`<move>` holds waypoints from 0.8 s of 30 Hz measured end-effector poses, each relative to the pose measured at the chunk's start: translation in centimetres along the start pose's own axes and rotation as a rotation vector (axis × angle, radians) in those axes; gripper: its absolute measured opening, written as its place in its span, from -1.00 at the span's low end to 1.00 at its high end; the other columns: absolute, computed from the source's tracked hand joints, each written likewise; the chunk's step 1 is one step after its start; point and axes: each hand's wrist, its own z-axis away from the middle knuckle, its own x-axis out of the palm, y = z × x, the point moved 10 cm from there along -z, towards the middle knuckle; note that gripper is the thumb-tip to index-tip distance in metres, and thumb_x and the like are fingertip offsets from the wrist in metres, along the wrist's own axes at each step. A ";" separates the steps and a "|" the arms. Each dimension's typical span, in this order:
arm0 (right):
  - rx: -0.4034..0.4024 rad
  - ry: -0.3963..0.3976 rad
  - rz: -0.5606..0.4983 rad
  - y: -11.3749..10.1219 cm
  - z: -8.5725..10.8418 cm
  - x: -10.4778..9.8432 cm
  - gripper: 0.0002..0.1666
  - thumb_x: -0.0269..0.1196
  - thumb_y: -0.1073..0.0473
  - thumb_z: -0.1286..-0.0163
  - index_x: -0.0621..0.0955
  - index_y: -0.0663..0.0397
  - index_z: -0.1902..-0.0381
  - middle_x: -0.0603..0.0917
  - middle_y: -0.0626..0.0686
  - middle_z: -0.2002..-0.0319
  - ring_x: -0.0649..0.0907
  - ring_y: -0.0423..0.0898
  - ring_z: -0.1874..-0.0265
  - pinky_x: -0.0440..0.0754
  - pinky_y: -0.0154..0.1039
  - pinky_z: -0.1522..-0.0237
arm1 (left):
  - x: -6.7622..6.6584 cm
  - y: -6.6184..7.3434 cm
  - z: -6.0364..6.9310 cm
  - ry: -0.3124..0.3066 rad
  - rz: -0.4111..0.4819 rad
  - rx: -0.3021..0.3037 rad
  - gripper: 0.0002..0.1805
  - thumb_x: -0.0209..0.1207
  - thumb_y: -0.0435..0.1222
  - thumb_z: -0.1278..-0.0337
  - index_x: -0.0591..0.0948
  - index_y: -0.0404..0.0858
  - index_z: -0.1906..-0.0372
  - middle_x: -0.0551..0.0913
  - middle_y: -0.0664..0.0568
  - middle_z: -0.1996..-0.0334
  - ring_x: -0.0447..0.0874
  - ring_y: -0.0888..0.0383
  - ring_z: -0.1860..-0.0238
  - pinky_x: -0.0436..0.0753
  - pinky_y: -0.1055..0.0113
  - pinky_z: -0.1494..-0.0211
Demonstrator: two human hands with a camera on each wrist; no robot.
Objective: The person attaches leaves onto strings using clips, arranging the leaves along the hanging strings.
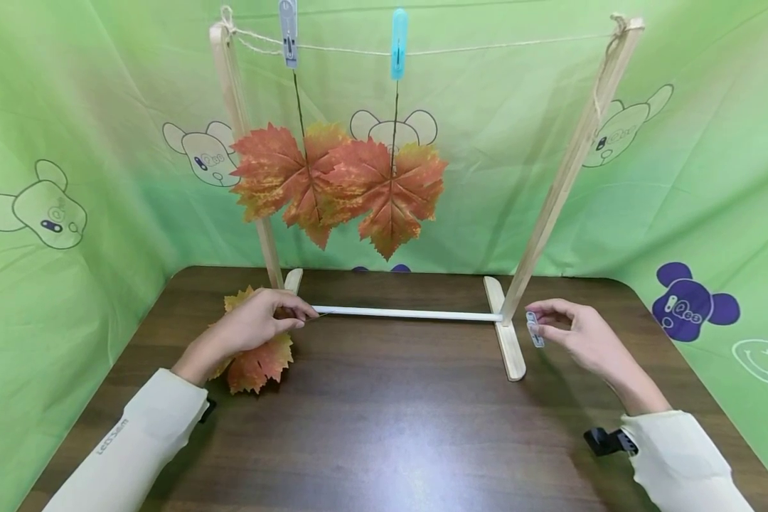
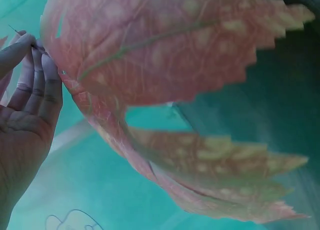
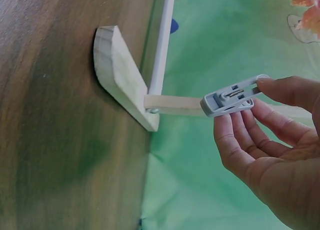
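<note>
In the head view my left hand (image 1: 256, 320) pinches the thin stem of an orange-yellow artificial maple leaf (image 1: 262, 363), which hangs beneath the hand and is partly covered by it. The same leaf (image 2: 150, 55) fills much of the left wrist view. My right hand (image 1: 582, 334) holds a grey clothespin (image 1: 535, 330) between thumb and fingers, just right of the stand's right post. In the right wrist view the clothespin (image 3: 232, 96) shows its metal spring. Two similar leaves hang from the twine (image 1: 473, 50), one by a grey clothespin (image 1: 289, 35), the other by a blue clothespin (image 1: 399, 44).
The wooden stand has a left post (image 1: 269, 249), a right post (image 1: 557, 192), a foot (image 1: 515, 359) and a white crossbar (image 1: 409, 313) low between the posts. It stands on a dark brown table (image 1: 371, 419). A green printed cloth (image 1: 499, 142) surrounds the table's back and sides.
</note>
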 end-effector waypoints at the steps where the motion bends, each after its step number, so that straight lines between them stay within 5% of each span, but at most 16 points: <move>1: -0.006 0.003 0.000 -0.2 0.0 -0.1 -0.60 0.34 0.31 -0.44 0.63 0.42 -0.17 0.76 0.37 0.01 0.63 -0.59 0.20 0.58 -0.62 0.15 | 0.0 0.2 -0.1 0.005 -0.005 0.007 -0.74 0.27 -0.46 -0.38 0.80 -0.17 -0.03 0.81 0.02 0.12 0.71 0.16 0.14 0.67 0.30 0.11; 24: -0.075 0.012 -0.009 -3.8 -0.2 -0.9 -0.57 0.35 0.31 -0.44 0.63 0.38 -0.22 0.79 0.29 0.06 0.65 -0.57 0.17 0.60 -0.59 0.14 | 0.6 5.5 -2.0 0.089 -0.031 0.132 -0.75 0.33 -0.48 -0.31 0.81 -0.18 0.01 0.79 0.08 0.26 0.68 0.23 0.21 0.66 0.33 0.09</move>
